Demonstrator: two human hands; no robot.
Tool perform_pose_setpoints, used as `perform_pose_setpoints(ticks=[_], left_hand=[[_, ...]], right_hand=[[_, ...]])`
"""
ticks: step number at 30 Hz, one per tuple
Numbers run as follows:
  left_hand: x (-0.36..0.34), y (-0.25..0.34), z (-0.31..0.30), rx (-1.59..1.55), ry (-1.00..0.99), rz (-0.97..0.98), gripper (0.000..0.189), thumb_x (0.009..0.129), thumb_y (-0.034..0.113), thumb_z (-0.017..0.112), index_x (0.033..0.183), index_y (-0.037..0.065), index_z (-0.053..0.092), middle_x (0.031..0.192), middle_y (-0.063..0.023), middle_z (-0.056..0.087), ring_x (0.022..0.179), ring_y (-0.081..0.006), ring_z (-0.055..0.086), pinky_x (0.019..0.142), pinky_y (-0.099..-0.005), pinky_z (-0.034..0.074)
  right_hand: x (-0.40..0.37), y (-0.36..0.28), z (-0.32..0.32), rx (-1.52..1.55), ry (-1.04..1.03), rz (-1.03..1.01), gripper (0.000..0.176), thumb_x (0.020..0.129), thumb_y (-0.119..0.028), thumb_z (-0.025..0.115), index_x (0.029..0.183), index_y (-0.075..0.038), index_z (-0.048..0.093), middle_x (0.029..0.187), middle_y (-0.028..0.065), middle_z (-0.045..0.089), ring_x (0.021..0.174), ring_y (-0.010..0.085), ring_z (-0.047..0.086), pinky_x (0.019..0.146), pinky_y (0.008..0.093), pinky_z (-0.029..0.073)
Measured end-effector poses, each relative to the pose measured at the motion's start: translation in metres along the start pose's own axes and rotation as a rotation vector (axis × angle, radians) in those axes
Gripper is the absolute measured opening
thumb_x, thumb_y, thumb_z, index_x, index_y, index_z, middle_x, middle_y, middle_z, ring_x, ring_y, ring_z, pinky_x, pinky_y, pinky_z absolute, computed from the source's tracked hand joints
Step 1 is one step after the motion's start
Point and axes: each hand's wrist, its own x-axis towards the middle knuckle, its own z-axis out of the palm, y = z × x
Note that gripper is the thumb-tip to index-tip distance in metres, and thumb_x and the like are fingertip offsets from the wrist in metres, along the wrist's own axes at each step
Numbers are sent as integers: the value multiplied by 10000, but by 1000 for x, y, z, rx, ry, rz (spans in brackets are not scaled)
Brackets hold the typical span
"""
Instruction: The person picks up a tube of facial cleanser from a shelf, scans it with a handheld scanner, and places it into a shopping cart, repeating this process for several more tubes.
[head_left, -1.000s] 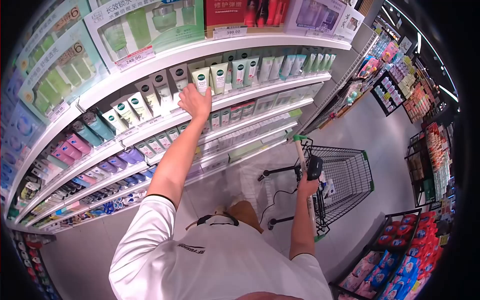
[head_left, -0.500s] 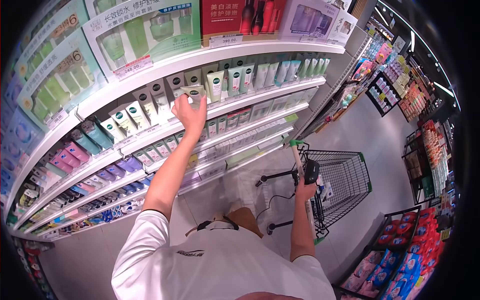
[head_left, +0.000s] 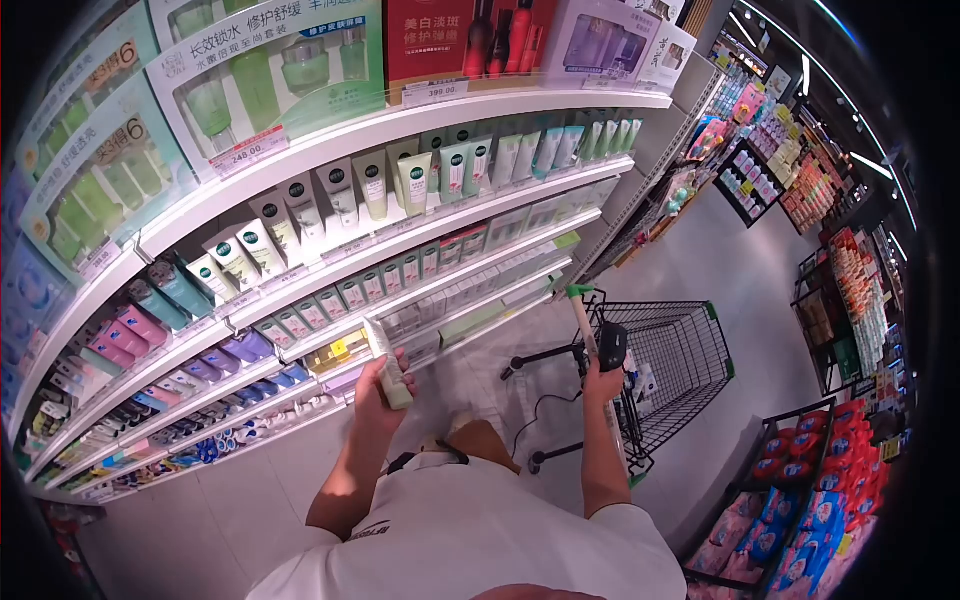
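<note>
One pale tube [head_left: 380, 345] is tilting in the left hand [head_left: 372, 402], fingers clamping round its body, out in front of the shelves [head_left: 560, 103]. Probably weighing little, soft-walled, smooth, maybe slipping; mid-body is looking like the best hold, hard squeezing risking dents. Right hand [head_left: 604, 382] is closing round the cart handle [head_left: 584, 322].

Smooth Plastic, Black Wire, Pale Floor

The tubes [head_left: 373, 185] along the glossy white shelf [head_left: 330, 262] look like smooth plastic. I see the cart [head_left: 665, 375] as black metal wire with green plastic corners. The shirt [head_left: 450, 525] is soft, matt white cloth; the grey floor [head_left: 690, 262] is smooth with a dull sheen.
</note>
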Motion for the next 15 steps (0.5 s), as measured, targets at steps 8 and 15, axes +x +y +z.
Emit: perform_pose_setpoints(ticks=[8, 15], left_hand=[[-28, 31, 10, 214, -76, 128, 488, 1049, 448, 424, 1295, 43, 540, 981, -65, 602, 658, -142, 543, 557, -267, 467], [-40, 53, 19, 360, -58, 246, 508, 1053, 435, 438, 1224, -26, 566, 892, -99, 614, 644, -145, 578, 539, -265, 471]], right_hand=[[-3, -4, 0, -103, -59, 75, 460, 787, -382, 741, 908, 62, 717, 800, 202, 722, 747, 406, 696, 698, 497, 514], [3, 0, -1, -98, -86, 52, 525, 806, -433, 737, 836, 90, 715, 704, 204, 698, 646, 391, 680, 623, 488, 514]])
